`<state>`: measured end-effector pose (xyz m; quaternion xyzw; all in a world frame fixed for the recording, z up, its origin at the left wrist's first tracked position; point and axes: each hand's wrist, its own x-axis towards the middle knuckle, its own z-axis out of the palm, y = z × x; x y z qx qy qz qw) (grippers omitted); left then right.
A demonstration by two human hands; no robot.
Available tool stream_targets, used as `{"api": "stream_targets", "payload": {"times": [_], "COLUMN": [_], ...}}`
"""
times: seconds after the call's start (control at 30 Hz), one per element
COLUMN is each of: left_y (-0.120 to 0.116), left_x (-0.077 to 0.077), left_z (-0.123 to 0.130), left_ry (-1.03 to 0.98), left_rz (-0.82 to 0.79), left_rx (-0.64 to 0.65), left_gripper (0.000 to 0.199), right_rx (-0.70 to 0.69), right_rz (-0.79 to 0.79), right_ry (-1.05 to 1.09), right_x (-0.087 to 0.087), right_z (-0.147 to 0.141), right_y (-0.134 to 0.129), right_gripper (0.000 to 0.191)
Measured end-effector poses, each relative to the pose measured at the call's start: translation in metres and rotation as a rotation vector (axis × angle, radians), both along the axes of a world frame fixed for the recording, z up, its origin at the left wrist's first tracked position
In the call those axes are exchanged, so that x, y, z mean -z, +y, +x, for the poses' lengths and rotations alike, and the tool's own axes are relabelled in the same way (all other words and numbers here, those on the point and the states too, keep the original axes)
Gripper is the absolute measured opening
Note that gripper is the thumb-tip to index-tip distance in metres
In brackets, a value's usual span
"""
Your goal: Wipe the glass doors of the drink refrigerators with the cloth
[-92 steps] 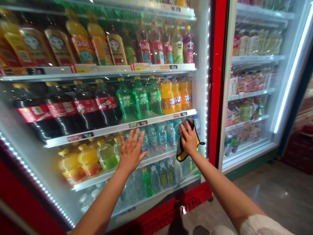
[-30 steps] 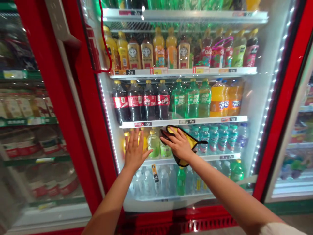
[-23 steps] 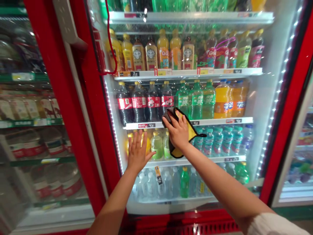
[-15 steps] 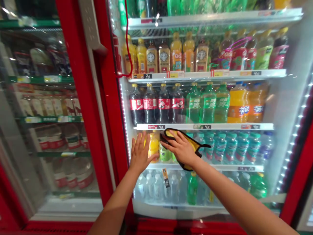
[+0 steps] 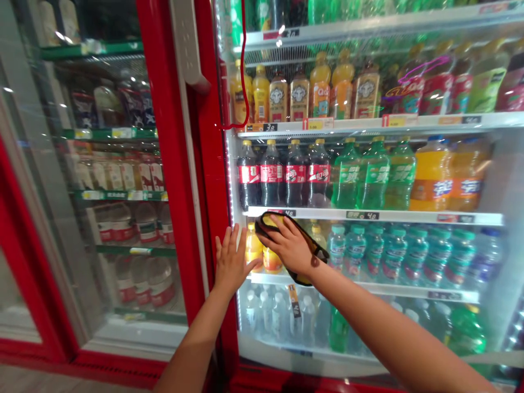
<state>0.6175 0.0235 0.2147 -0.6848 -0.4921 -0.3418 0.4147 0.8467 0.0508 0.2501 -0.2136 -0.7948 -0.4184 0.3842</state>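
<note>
My right hand (image 5: pixel 289 245) lies flat on a yellow cleaning cloth (image 5: pixel 303 277) with black edging, pressing it to the glass door (image 5: pixel 282 333) of a drinks fridge. The cloth is bunched up above the fingertips, and part of it is hidden under the palm. To its left, my left hand (image 5: pixel 231 262) is spread with fingers apart and holds nothing. It rests at the inner edge of the red door frame (image 5: pixel 213 180); whether the whole palm touches cannot be told. Behind the glass between the hands stand yellow drink bottles (image 5: pixel 254 245).
Shelves behind the glass hold cola bottles (image 5: pixel 295 174), green soda bottles (image 5: pixel 372 174) and turquoise-capped bottles (image 5: pixel 397 248). A grey door handle (image 5: pixel 190 49) projects at the upper left. Another glass-fronted fridge (image 5: pixel 123 327) stands to the left. A thin red line (image 5: pixel 244 65) curves down the upper glass.
The view has turned left, so the fridge sits further right. My right hand has slid the cloth leftward across the glass. My left hand has shifted left onto the frame edge.
</note>
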Motion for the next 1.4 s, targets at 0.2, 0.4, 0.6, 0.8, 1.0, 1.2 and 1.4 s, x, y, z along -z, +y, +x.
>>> {"api": "stream_targets", "payload": {"times": [0.2, 0.4, 0.6, 0.8, 1.0, 1.2, 1.4], "left_y": [-0.003, -0.004, -0.007, -0.015, -0.025, -0.03, -0.027], "left_x": [0.001, 0.003, 0.008, 0.007, 0.022, 0.03, 0.03], "left_z": [-0.008, -0.017, -0.025, -0.03, -0.044, -0.053, -0.05], "left_ry": [0.017, -0.017, -0.011, 0.003, -0.042, -0.063, -0.075], "left_rz": [-0.01, -0.006, -0.046, -0.099, -0.091, -0.153, -0.154], "left_rx": [-0.018, -0.049, -0.053, -0.084, -0.18, -0.251, -0.271], "left_gripper": [0.106, 0.11, 0.106, 0.105, 0.098, 0.09, 0.098], "right_rx": [0.022, 0.023, -0.103, -0.048, -0.077, -0.186, -0.169], "right_rz": [0.073, 0.038, 0.03, 0.029, -0.018, 0.011, -0.039], "right_ry": [0.072, 0.168, -0.114, -0.058, 0.113, -0.153, 0.014], "right_x": [-0.006, -0.058, -0.016, -0.025, -0.034, -0.022, -0.069], "right_z": [0.036, -0.033, -0.029, -0.024, -0.091, -0.078, -0.083], "right_y": [0.003, 0.01, 0.029, 0.025, 0.025, 0.034, 0.037], "right_gripper": [0.046, 0.046, 0.042, 0.042, 0.046, 0.043, 0.052]}}
